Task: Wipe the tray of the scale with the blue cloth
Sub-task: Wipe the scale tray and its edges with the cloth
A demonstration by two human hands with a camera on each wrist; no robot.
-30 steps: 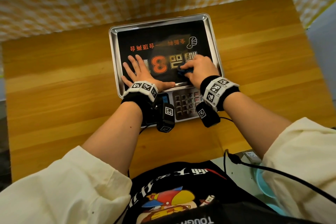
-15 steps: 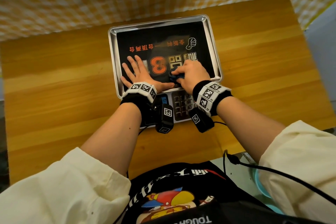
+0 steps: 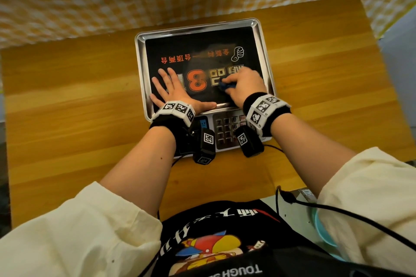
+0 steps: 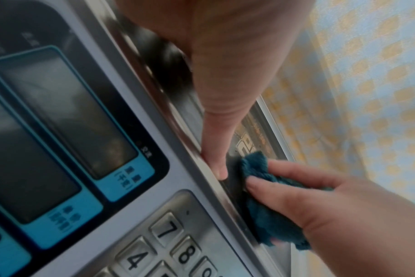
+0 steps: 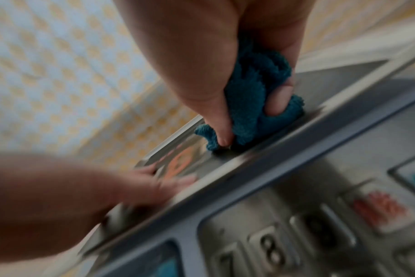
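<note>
A: Left hand [image 3: 173, 94]: flat, fingers spread, pressing near-left part of tray [image 3: 262, 38] of scale [image 3: 227, 129]
B: Right hand [image 3: 244, 85]: curled round bunched blue cloth [image 3: 225, 85], on tray's near-right part
A: Risk: wad small, little contact; far half likely missed
B: Risk: hard push could shift tray

The tray [image 3: 263, 51] was shiny, mirror-smooth metal, its floor covered by a glossy black printed sheet [image 3: 198, 51]. On it, the blue cloth [image 5: 249, 90] looked fluffy and matt. Below the tray, the keys [image 4: 163, 230] were brushed metal; the table [image 3: 78, 96] beneath was smooth varnished wood.
</note>
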